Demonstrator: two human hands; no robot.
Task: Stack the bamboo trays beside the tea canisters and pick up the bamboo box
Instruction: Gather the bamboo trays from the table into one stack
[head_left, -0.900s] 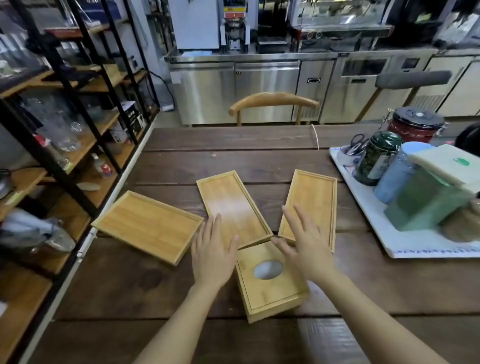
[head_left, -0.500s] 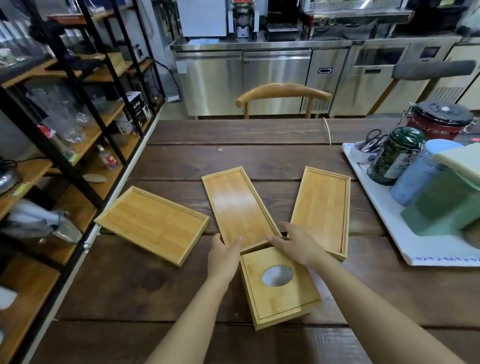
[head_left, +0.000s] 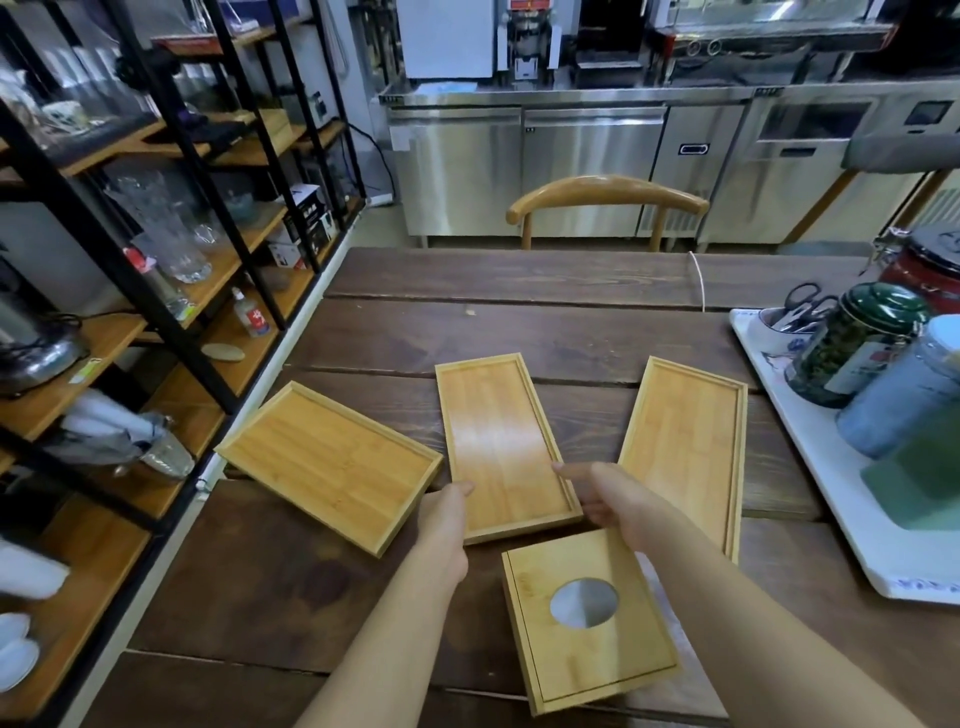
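Nearest me, the square bamboo box with the oval cut-out in its lid lies flat on the dark plank counter, untouched. My forearms pass either side of it.

Just beyond, both hands have shifted forward off the box area and onto the narrow middle bamboo tray. Left hand presses the tray's left rim near its close corner, thumb up against the edge. Right hand clamps the right rim, thumb lying on the inner face. Both are narrowed onto this one tray; I cannot tell whether it has left the counter yet.

The change: half a second back the fingers met at the tray's near end by the box. Now they straddle its long sides. I read this as the first tray pick beginning, so stacking has barely started.

Left, the wide bamboo tray sits skewed, apart. Right, the third long bamboo tray lies nearest the white serving tray.

Farther right, the green-lidded tea canister and pale blue jar mark the stack's destination.
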